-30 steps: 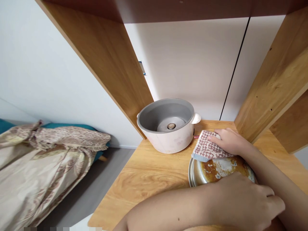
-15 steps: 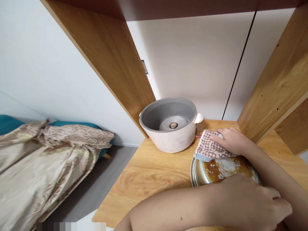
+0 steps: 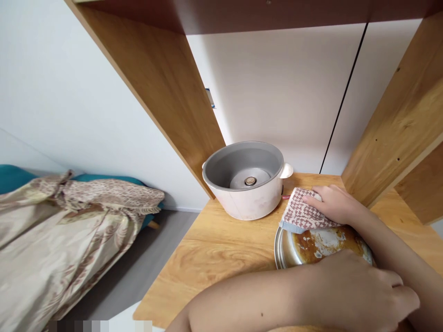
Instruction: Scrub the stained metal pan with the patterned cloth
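Note:
A metal pot (image 3: 323, 242) lies upside down on the wooden tabletop, its base marked with brown burnt stains and bare silvery patches. My right hand (image 3: 334, 203) presses a folded cloth (image 3: 301, 207), brown and white houndstooth with a pale blue edge, against the pot's far side. Crossing in front from the lower left, my left arm brings my left hand (image 3: 360, 290) over the near side of the pot. Its fingers curl at the right and appear to grip the pot, though the contact is hidden under the hand.
A white cooker body (image 3: 247, 203) with a grey inside stands uncovered at the back left, a round metal piece at its bottom. Wooden uprights (image 3: 159, 92) flank the tabletop (image 3: 194, 258), with a dark red shelf (image 3: 277, 16) above. Left, a bed (image 3: 69, 240) carries patterned bedding.
The view has shifted very slightly, so everything sits a little lower in it. Both hands, the cloth and the pot keep the same places relative to each other.

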Motion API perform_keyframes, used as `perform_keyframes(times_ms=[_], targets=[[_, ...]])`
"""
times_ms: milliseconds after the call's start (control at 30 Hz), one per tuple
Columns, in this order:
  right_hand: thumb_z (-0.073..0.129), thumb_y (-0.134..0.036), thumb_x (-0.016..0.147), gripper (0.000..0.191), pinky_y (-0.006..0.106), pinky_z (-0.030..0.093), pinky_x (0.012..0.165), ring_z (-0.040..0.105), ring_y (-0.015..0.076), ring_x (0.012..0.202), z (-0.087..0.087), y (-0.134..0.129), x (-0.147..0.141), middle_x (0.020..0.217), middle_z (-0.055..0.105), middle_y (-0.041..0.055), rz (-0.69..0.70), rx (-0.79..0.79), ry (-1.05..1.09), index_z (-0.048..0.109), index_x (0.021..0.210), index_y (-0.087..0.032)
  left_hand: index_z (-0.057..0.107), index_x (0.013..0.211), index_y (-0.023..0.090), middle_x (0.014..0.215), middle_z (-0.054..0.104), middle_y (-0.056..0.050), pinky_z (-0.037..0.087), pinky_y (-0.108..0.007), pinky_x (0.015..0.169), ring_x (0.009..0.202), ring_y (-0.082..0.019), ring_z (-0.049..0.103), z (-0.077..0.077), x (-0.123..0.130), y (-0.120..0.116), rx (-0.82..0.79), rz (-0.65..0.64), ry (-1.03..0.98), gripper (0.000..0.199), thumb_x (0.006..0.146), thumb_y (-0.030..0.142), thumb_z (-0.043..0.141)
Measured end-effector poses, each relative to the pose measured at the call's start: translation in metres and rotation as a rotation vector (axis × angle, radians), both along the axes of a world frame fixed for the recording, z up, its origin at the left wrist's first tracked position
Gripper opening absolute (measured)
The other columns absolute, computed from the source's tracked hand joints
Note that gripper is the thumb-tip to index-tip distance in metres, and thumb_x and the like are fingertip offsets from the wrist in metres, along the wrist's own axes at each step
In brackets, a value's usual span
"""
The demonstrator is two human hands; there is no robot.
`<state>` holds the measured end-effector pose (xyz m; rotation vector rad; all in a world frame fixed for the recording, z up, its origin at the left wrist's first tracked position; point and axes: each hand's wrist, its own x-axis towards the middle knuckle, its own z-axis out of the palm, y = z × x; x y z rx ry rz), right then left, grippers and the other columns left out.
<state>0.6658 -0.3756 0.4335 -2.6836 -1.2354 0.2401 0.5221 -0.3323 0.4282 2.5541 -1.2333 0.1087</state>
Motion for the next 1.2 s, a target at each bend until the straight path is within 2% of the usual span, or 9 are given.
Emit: perform_keyframes(times_ms=[233,400,633,1200], targets=[[0.037,-0.065,0.104,0.059,0.035,0.041,0.073,0.072,0.0314,0.095,0.0001,0.0001,-0.0002,0.102,0.079,0.0148,0.003,-0.002,-0.001,0.074,0.101,-0.019,0.062,0.094,0.021,0.105,0.07,0.0,0.04,-0.035,0.043,0.061,-0.012,0.058,-0.001,0.002,-0.0004,-0.006,-0.011,0.027,0.015,0.104,0.026,0.052],[0.037,-0.064,0.104,0.057,0.034,0.04,0.072,0.071,0.0307,0.094,-0.0006,-0.0005,0.0003,0.1,0.079,0.0145,0.004,0.011,0.004,0.072,0.098,-0.02,0.064,0.1,0.018,0.105,0.071,0.0,0.042,-0.036,0.044,0.061,-0.012,0.058,0.003,0.0008,0.0004,-0.003,-0.01,0.057,0.013,0.103,0.025,0.053],[0.036,-0.066,0.103,0.058,0.035,0.04,0.072,0.071,0.0323,0.096,-0.0012,-0.0006,0.0001,0.102,0.079,0.0147,0.003,0.025,0.015,0.071,0.1,-0.02,0.063,0.1,0.017,0.104,0.069,0.0,0.042,-0.037,0.042,0.063,-0.013,0.059,0.0061,-0.0036,0.0029,-0.018,0.013,0.018,0.013,0.103,0.024,0.053],[0.035,-0.064,0.104,0.057,0.036,0.04,0.074,0.07,0.0323,0.096,-0.0031,-0.0014,0.0023,0.102,0.078,0.0148,0.006,0.02,0.019,0.071,0.099,-0.021,0.064,0.094,0.018,0.101,0.068,0.002,0.043,-0.035,0.041,0.056,-0.011,0.051,0.0013,-0.0047,0.0033,-0.066,0.011,-0.064,0.015,0.103,0.02,0.052]])
